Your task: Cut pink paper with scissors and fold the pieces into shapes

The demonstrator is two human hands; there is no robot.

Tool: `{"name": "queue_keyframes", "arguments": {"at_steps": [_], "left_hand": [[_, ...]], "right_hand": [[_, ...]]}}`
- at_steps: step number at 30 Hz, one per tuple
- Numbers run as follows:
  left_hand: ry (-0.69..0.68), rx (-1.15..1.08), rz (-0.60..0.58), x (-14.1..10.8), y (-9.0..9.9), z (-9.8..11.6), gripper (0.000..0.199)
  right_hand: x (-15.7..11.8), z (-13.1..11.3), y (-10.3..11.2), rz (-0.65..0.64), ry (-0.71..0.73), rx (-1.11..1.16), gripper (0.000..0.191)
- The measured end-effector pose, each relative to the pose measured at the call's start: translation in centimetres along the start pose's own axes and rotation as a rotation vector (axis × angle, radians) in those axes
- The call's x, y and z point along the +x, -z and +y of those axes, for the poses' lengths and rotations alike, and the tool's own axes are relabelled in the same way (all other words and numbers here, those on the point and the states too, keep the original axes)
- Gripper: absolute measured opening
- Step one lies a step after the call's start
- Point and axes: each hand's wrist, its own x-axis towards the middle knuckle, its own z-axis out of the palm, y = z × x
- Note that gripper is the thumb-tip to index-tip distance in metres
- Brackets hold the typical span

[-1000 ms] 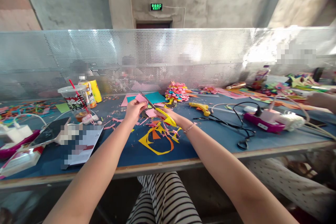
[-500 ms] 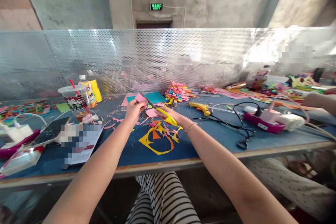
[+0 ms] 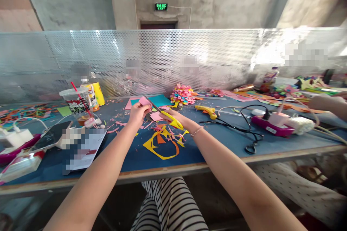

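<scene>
My left hand (image 3: pixel 139 112) pinches a small piece of pink paper (image 3: pixel 143 101) above the table. In my right hand (image 3: pixel 175 117) is a pair of scissors (image 3: pixel 177 124) with yellow handles, my fingers closed round them. The dark blades point away and to the left and lie against the pink paper's edge. Below my hands are a yellow paper offcut (image 3: pixel 151 148) with a curved cut-out and several pink and orange scraps. Behind the hands lie a teal sheet (image 3: pixel 159 100) and a bundle of pink, yellow and blue paper pieces (image 3: pixel 182 94).
A yellow glue gun (image 3: pixel 206 110) and black cable (image 3: pixel 230 126) lie right, near a magenta power strip (image 3: pixel 273 128). On the left stand a plastic cup (image 3: pixel 77 104) with a red straw, a bottle (image 3: pixel 92 95) and a phone (image 3: pixel 54 135). Another person's arm (image 3: pixel 326 104) reaches in at far right.
My hands, the scissors and the pink paper stay in nearly the same place. The other person's hand at far right has shifted slightly left.
</scene>
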Motion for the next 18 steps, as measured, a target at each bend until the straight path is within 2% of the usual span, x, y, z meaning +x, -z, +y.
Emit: {"name": "queue_keyframes", "arguments": {"at_steps": [18], "left_hand": [[0.025, -0.020, -0.010, -0.02, 0.14, 0.21, 0.016]], "right_hand": [[0.40, 0.10, -0.02, 0.121, -0.041, -0.187, 0.041]]}}
